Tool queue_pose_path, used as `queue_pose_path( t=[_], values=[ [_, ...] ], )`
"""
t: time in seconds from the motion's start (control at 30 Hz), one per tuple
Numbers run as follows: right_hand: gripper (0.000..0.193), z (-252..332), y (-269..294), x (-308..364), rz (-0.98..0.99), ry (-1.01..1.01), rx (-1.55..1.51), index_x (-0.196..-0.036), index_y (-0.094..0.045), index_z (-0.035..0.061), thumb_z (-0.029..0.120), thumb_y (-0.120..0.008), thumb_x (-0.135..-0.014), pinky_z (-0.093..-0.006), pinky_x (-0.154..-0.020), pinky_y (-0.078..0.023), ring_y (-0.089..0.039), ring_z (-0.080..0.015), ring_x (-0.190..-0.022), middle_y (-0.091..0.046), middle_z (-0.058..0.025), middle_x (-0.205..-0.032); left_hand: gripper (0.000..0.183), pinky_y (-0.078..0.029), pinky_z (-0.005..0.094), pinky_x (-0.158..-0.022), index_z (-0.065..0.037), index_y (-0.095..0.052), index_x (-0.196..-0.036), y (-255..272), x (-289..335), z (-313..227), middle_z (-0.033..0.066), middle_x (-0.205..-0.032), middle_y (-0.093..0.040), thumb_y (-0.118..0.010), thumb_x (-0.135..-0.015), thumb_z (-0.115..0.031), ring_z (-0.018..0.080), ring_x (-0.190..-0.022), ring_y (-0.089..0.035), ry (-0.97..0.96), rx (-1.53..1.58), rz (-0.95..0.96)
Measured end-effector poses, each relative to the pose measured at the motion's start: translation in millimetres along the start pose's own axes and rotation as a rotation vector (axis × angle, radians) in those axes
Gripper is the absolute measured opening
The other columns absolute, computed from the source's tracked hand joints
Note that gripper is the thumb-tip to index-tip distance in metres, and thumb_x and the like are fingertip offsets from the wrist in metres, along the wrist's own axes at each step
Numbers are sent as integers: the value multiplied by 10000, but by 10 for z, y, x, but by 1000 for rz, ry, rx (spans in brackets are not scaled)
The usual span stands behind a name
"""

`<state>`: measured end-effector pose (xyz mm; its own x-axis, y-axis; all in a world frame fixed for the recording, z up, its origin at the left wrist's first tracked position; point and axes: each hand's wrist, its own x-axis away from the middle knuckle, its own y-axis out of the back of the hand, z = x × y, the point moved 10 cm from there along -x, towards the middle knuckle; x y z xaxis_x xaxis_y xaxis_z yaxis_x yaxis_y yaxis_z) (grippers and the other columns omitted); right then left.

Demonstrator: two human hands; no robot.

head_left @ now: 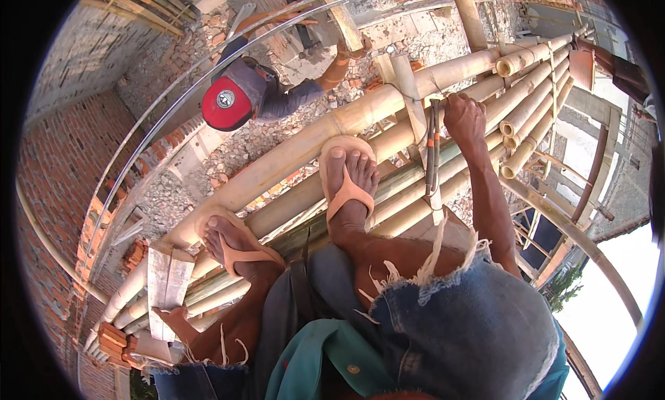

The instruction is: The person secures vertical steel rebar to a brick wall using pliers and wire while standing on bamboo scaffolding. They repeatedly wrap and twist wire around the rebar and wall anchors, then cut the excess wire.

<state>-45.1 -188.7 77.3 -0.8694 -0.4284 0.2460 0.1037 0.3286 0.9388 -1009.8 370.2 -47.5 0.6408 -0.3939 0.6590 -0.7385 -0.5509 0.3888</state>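
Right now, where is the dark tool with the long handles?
In the head view, the dark tool hangs from the right hand at upper right, over the bamboo poles, just right of the sandalled right foot.

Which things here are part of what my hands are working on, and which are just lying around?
In hand:
right hand gripping dark pincers
thin tie wire
bamboo poles and the wooden crosspiece

Lying about:
rubble below
stacked red bricks
wooden block by the left hand
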Motion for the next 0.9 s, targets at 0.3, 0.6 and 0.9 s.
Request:
queue_pose_path(
  t=[0.3,0.6,0.9],
  values=[
    [280,68,36,40,121,71,-4,-994,-696,84,315,-538,-995,-542,-821,-516,-671,-429,-929,-687,-197,-996,824,-411,614,-1048,-257,-565,-1424,48,333,200,23,-1511,-529,-622,-787,-775,317,-1344,-505,-75,135,80],
    [487,56,255,71,91,7,67,-1367,-556,31,194,-663,-921,-530,-1023,-461,-593,-436,-1195,-605,-215,-1342,783,-460,605,-1033,-163,-622,-1362,-372,1226,196,72,-1423,-605,-772,-731,-602,342,-1289,-555,-166,442,137],
    [473,2091,1160,479,28,454,-941,-1387,-559,30,212,-675,-966,-454,-1010,-508,-606,-437,-1194,-625,-256,-1292,778,-480,608,-1007,-132,-645,-1333,-685,1921,278,91,-1406,-619,-798,-712,-575,352,-1251,-571,-14,560,198]
  ],
)
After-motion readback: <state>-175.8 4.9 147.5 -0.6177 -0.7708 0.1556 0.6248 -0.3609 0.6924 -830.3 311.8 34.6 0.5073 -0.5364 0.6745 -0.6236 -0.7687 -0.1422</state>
